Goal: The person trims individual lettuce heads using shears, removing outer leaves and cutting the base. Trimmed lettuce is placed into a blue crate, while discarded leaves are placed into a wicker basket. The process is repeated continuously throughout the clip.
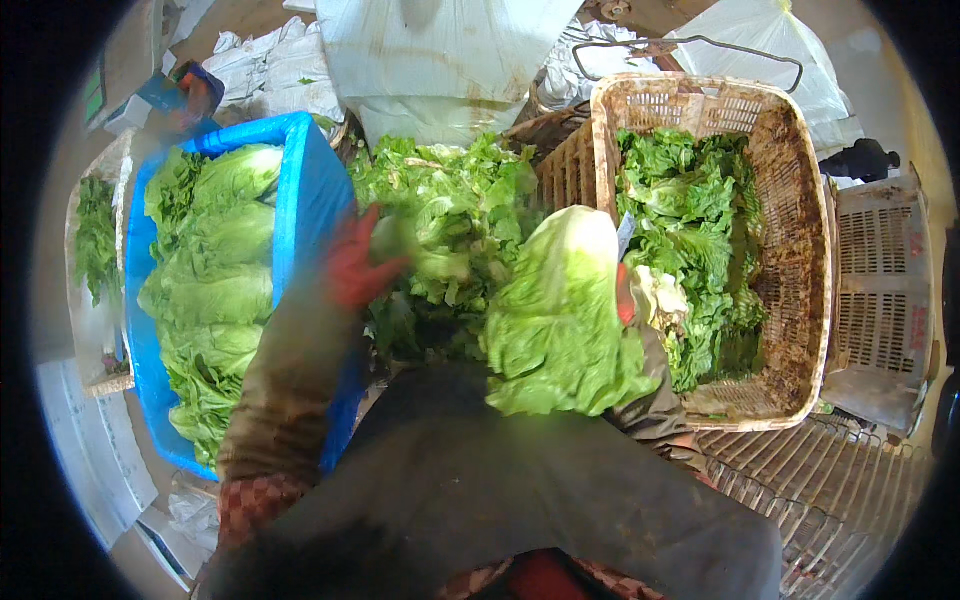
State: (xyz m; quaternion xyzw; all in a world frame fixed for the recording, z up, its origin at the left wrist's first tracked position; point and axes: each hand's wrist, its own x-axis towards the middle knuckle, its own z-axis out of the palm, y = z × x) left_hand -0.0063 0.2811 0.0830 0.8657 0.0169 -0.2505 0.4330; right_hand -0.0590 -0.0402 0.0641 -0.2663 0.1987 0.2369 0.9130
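Observation:
My left hand (364,259), in a red glove, is raised with its fingers spread over loose lettuce leaves (450,217), and a blurred bit of green lies at its fingertips. My right hand (625,294), also red-gloved, is mostly hidden behind a large head of leafy lettuce (559,322) that it holds, pale base up. A grey-white blade-like piece (625,229) sticks up beside that hand; what it is I cannot tell. On the left, lettuce heads (217,262) lie in a row in a blue-lined crate (289,202).
A dirty plastic basket (817,300) with lettuce (682,195) stands at the right, a grey crate (874,277) beyond it and a metal rack (817,487) below. A pale container with greens (124,247) is at far left. White sacks (285,67) lie behind.

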